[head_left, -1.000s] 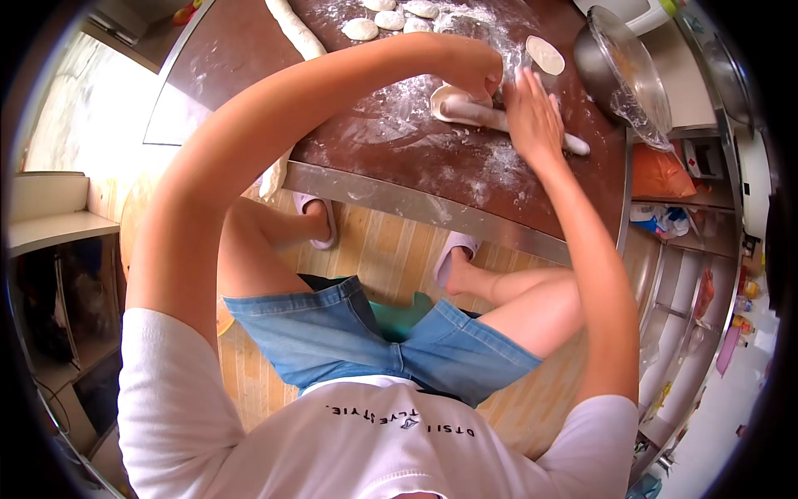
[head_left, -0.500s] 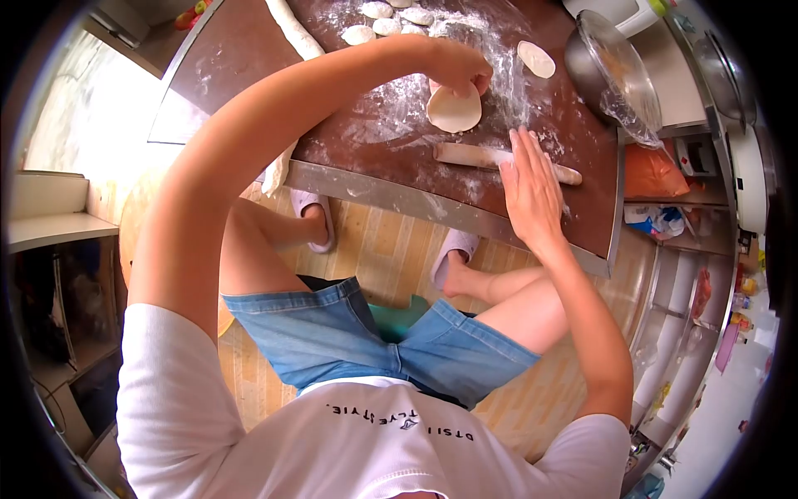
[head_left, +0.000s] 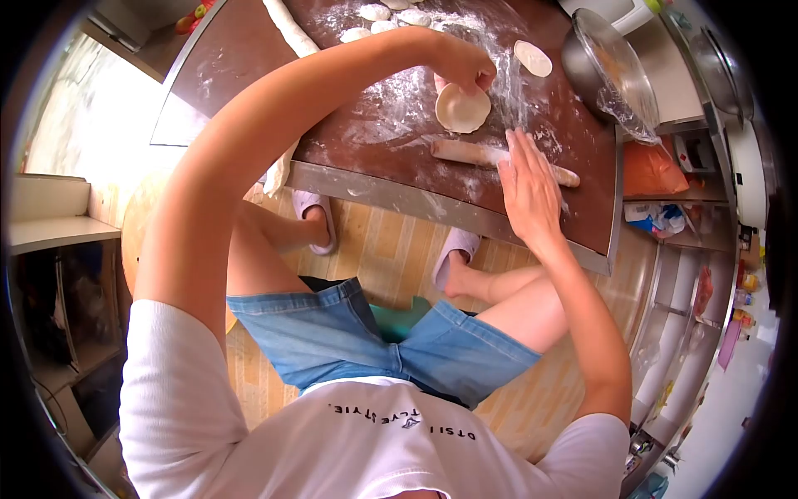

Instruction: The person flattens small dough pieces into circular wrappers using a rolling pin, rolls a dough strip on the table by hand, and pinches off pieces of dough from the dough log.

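My left hand (head_left: 465, 66) pinches the far edge of a round dough wrapper (head_left: 463, 111) over the floured board. The wrapper's rim curls up a little; some of my left fingers are hidden behind the hand. My right hand (head_left: 532, 190) lies flat, fingers stretched, across a floury wooden rolling pin (head_left: 467, 152) near the front edge of the table. Beyond the pin lies a flattened oval of dough (head_left: 533, 59), touched by neither hand.
Several dough pieces (head_left: 374, 12) sit at the far side of the brown table (head_left: 349, 154). A long dough rope (head_left: 289, 29) lies to the left, partly behind my arm. A metal bowl (head_left: 586, 62) with a clear covering stands at right, above shelves holding an orange bag (head_left: 652, 169).
The wrapper has shifted slightly right in my left hand, and its rim looks more curled than before. My right hand and the rolling pin have stayed nearly in place.
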`<state>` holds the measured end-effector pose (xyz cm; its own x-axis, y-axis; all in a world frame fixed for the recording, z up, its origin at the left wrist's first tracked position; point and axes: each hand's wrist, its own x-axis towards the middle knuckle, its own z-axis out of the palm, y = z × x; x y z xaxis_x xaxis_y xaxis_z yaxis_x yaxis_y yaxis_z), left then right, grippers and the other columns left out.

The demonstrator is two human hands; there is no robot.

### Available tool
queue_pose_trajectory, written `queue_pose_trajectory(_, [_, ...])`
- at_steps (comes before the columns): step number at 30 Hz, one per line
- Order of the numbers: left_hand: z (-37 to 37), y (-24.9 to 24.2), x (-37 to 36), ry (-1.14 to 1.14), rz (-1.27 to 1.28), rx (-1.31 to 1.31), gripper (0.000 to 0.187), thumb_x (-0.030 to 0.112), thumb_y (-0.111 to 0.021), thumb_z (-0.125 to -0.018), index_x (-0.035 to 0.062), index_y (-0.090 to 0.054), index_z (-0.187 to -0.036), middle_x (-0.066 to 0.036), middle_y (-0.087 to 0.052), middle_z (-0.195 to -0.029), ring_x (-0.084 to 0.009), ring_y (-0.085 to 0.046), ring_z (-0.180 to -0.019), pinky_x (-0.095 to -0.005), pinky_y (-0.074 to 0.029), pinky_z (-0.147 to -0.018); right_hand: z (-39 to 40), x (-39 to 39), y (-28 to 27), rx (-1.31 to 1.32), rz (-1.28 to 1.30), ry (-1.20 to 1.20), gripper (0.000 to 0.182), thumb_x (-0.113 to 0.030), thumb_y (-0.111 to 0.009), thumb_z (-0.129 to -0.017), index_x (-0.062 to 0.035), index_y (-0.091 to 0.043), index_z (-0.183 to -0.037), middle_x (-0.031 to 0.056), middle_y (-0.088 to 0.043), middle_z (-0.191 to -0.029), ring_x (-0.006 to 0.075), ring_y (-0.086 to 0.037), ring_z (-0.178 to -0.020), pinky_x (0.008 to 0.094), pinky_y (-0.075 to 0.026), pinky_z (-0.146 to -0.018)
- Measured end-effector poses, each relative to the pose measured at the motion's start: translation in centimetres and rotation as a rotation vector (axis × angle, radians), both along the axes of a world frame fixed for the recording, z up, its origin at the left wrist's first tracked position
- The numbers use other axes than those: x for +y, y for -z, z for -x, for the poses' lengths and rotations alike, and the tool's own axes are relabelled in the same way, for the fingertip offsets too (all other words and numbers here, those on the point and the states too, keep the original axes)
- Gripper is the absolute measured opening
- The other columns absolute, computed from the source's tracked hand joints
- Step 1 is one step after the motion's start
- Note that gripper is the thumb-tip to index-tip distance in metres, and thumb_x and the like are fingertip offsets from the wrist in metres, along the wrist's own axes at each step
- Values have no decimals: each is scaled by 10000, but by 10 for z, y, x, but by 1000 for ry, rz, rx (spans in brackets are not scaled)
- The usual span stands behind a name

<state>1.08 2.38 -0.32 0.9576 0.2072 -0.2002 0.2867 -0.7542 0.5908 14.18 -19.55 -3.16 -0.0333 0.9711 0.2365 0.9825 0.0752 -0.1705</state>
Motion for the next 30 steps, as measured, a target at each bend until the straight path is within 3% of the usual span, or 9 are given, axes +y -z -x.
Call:
queue_pose_trajectory(5, [-4,10,7,58,-116,-51,287,141,-619,-700,41,-631,-969,-93,-649,-883,-216,-608,-825,-316,-487,-720,-24,98,19,-48,-85,124,505,-359,-366,-938,14,-441,-1270,220,-404,-1340,324,-375,-1262,433,-258,-1048])
queue_pose_trajectory(6, [-10,2,3,-3,-120,145,332,159,-625,-688,67,-640,-1006,-101,-652,-902,-231,-615,-811,-328,-495,-694,-25,108,17,-77,-79,177,509,-363,-359,-939,13,-440,-1272,220,-401,-1343,320,-371,-1266,435,-251,-1052])
queue_pose_trajectory(10, [-11,11,-1,48,-234,-13,301,175,-621,-696,76,-637,-979,-95,-648,-886,-230,-628,-742,-357,-504,-627,-17,52,19,-24,-55,66,503,-361,-353,-942,7,-442,-1274,221,-394,-1348,318,-363,-1272,436,-247,-1054])
queue_pose_trajectory(14, [1,-4,-1,-151,154,94,277,146,-620,-697,47,-610,-956,-89,-639,-860,-215,-620,-812,-340,-493,-691,-4,0,3,9,6,19,490,-338,-387,-938,28,-450,-1257,220,-431,-1317,331,-366,-1265,431,-282,-1036])
queue_pose_trajectory(17, [1,12,12,62,5,-47,300,150,-624,-696,36,-607,-973,-94,-643,-879,-217,-618,-830,-339,-480,-724,-11,35,10,-41,-43,35,510,-361,-362,-941,28,-453,-1257,213,-429,-1322,327,-361,-1270,429,-264,-1047])
queue_pose_trajectory(22, [-10,9,9,47,-206,32,283,158,-656,-673,34,-641,-927,-119,-642,-903,-244,-611,-820,-370,-466,-753,-28,107,17,-116,-30,190,513,-371,-314,-958,10,-441,-1276,180,-419,-1342,287,-351,-1283,430,-237,-1061])
queue_pose_trajectory(26, [-12,-1,4,182,-204,67,319,159,-667,-658,30,-619,-946,-109,-642,-918,-248,-619,-795,-377,-515,-612,-13,36,13,-10,-47,19,491,-351,-382,-938,25,-467,-1242,216,-438,-1312,325,-380,-1256,443,-273,-1037])
queue_pose_trajectory(29, [-6,-9,4,-103,54,102,326,134,-647,-661,46,-604,-972,-106,-640,-939,-239,-613,-808,-361,-521,-626,-4,-5,-2,54,-3,-26,477,-337,-400,-935,22,-468,-1241,211,-448,-1303,334,-395,-1240,429,-289,-1030])
queue_pose_trajectory(30, [-4,-7,7,-112,143,71,330,103,-618,-666,63,-596,-992,-108,-639,-955,-228,-614,-832,-343,-501,-721,-4,-7,-3,53,-3,-18,476,-336,-402,-934,22,-469,-1239,210,-449,-1303,335,-398,-1237,427,-291,-1029])
